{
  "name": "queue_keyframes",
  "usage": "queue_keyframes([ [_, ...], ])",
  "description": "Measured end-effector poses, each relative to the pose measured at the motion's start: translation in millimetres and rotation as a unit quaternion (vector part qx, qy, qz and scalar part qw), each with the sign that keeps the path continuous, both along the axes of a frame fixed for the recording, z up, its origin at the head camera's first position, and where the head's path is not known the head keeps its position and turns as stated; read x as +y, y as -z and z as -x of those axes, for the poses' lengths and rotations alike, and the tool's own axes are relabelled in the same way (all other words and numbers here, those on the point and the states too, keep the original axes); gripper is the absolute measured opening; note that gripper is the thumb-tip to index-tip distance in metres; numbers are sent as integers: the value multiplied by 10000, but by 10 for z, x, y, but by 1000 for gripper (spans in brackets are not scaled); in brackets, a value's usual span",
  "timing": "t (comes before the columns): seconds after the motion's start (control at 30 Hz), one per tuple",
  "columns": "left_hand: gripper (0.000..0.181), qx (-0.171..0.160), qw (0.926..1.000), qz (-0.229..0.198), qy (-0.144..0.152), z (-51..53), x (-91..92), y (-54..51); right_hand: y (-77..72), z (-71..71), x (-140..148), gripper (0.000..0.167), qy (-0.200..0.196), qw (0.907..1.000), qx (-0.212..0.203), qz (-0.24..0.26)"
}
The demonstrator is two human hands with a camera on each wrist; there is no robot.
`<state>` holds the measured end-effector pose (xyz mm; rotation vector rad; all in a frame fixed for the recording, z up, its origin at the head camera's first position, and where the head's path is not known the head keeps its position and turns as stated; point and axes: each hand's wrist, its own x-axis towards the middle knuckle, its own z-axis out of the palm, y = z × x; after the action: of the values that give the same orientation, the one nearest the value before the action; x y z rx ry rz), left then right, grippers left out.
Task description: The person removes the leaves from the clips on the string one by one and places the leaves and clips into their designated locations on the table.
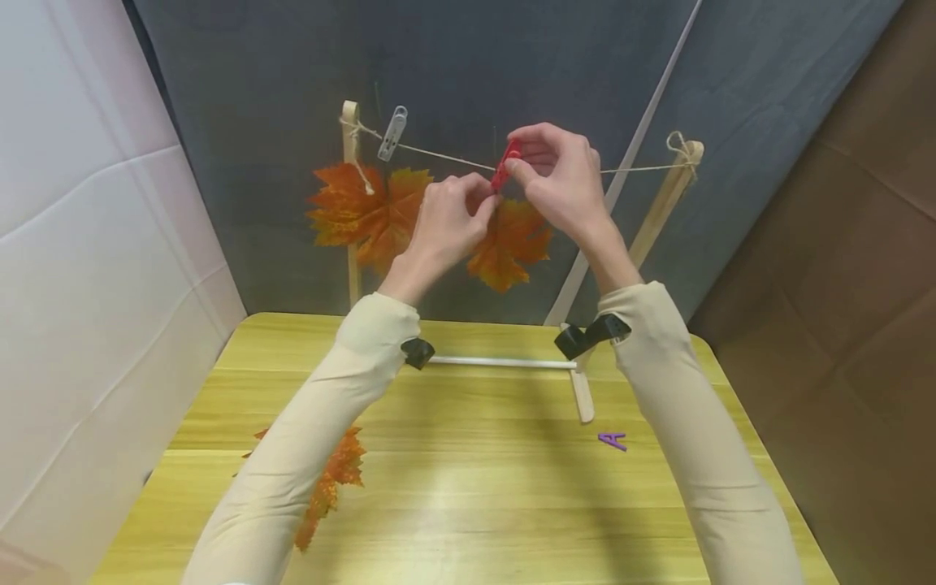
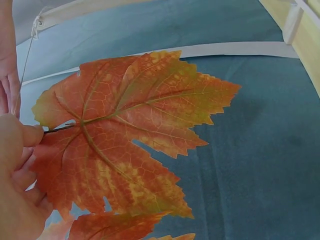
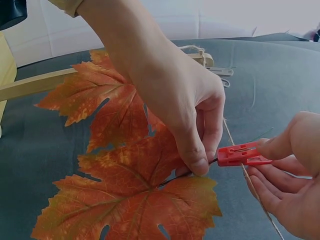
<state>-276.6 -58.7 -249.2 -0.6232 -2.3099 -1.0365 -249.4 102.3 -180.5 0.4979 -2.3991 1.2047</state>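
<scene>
My right hand (image 1: 559, 175) pinches a red clothespin (image 3: 239, 154) by its handle end, at the string (image 3: 260, 197). With thumb and fingertips my left hand (image 1: 449, 223) holds the dark stem of an orange maple leaf (image 2: 120, 120). In the right wrist view the stem reaches the clothespin's jaws, and the leaf hangs below the string. A grey clothespin (image 1: 392, 133) sits on the string further left, with another orange leaf (image 1: 366, 211) hanging beneath it. Fingers of both hands hide part of the red clothespin in the head view.
Two wooden posts, the left post (image 1: 351, 130) and the right post (image 1: 665, 203), carry the string. A white rod (image 1: 504, 362) runs low between them. On the table (image 1: 468, 504) lie a purple clothespin (image 1: 613, 440) at right and orange leaves (image 1: 340, 467) partly under the left sleeve.
</scene>
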Motion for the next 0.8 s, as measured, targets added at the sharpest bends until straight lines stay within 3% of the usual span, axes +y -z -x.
queue_keyframes([
  [0.2,21,-78,10000,-40,-33,-30,-11,21,13,-15,-14,25,23,9998,178,13],
  [0.43,21,-175,9998,-29,-54,-53,-22,66,35,-20,4,20,69,9971,745,171],
  [0.8,18,-104,9998,-93,126,-135,-13,173,127,-5,50,15,237,9828,1747,558],
])
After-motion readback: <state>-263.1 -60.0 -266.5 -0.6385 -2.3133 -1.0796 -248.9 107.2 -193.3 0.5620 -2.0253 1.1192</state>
